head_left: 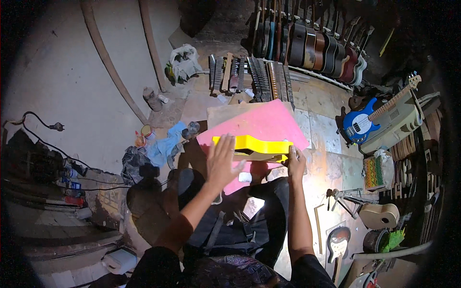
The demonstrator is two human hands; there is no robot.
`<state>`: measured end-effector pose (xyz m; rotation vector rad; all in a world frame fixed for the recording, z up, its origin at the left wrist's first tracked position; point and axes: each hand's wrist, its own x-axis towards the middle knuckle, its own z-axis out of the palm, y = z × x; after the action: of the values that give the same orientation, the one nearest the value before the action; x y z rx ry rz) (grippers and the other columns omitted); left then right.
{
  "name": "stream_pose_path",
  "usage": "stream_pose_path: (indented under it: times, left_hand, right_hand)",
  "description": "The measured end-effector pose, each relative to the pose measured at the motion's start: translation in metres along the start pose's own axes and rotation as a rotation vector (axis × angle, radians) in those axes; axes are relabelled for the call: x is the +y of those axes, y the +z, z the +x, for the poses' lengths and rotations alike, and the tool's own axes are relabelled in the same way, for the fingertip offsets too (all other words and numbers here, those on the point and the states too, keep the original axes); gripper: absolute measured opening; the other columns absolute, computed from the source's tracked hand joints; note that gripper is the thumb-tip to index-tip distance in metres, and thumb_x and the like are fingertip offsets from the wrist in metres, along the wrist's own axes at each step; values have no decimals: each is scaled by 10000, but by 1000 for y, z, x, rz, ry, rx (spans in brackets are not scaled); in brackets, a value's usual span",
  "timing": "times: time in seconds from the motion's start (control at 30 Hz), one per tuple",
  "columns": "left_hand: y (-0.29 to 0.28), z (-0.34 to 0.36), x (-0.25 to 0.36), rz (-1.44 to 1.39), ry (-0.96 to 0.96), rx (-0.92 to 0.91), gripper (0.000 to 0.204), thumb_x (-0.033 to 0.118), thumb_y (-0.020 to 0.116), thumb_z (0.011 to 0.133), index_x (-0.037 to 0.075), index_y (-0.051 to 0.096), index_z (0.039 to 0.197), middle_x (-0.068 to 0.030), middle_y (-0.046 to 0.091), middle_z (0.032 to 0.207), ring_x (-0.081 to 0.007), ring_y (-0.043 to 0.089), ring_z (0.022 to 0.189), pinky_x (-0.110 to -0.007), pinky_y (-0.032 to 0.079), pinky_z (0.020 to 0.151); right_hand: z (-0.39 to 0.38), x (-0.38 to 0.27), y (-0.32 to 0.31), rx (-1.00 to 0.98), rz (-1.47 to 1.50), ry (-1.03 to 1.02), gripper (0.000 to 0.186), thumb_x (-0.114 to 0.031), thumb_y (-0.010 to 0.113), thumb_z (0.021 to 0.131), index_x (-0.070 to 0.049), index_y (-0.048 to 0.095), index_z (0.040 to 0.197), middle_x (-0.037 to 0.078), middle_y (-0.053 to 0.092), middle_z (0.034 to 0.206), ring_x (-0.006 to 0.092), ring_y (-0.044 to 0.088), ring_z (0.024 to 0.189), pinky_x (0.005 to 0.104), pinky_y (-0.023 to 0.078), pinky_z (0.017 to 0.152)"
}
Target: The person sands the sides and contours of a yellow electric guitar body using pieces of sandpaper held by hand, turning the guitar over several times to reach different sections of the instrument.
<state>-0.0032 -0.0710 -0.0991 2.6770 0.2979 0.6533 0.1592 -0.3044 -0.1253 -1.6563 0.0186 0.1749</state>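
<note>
A bright yellow, curved piece [261, 145], shaped like the side of a small guitar body, is held edge-up over my lap. A dark opening shows beneath its left part; the rest of its underside is hidden. My left hand [221, 162] lies against its left end, with fingers stretched out and the thumb apart. At the other end, my right hand [296, 164] pinches the yellow piece between thumb and fingers. Beneath it, a pink sheet [261, 120] covers most of a flat board [225, 113].
Beyond the board lie rows of dark slotted strips [259, 77]. Several guitars [312, 48] stand racked at the back. A blue bass guitar [360, 122] leans at right, with an unfinished small guitar [379, 216] nearer. Blue cloth [165, 144] and a black bag [137, 163] sit left.
</note>
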Motion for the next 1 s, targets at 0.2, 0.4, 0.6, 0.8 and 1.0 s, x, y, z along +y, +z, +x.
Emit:
stream_pose_path:
  times: [0.2,0.4,0.6,0.8,1.0]
  left_hand:
    - [-4,-10,-3,59,-86,20,972,439,806,811,-33,394,1553,-231,347,1644,-414,274,1545,-625,181,1239]
    - [4,-17,55,-244,15,-2,1017,429,820,781,-23,363,1569,-245,270,1673,-408,221,1567,-603,170,1260]
    - [-1,-29,32,-62,75,-24,867,377,811,796,129,469,1554,-156,341,1662,-345,301,1542,-613,216,1239]
    - [-15,-33,6,17,-94,-40,869,372,804,811,31,461,1533,-141,365,1652,-313,306,1544,-633,163,1245]
    - [-14,-25,6,-30,-83,-3,809,351,810,806,90,515,1513,-163,395,1620,-358,277,1542,-646,140,1242]
  right_hand:
    - [-9,-3,5,28,2,7,426,-342,610,1068,35,675,1254,91,696,878,126,630,623,279,560,548]
    - [-18,-3,0,37,4,33,386,-318,600,1074,10,677,1263,91,704,941,131,652,679,282,576,586]
    - [-21,-8,-4,-4,-41,49,353,-300,590,1084,4,684,1236,80,713,942,115,646,689,262,561,595]
    - [-23,-7,-5,-6,-14,47,374,-317,606,1076,11,676,1242,80,716,934,115,645,686,262,560,613]
    - [-21,-10,1,25,18,39,390,-331,627,1061,8,675,1247,78,709,910,114,626,661,276,570,613]
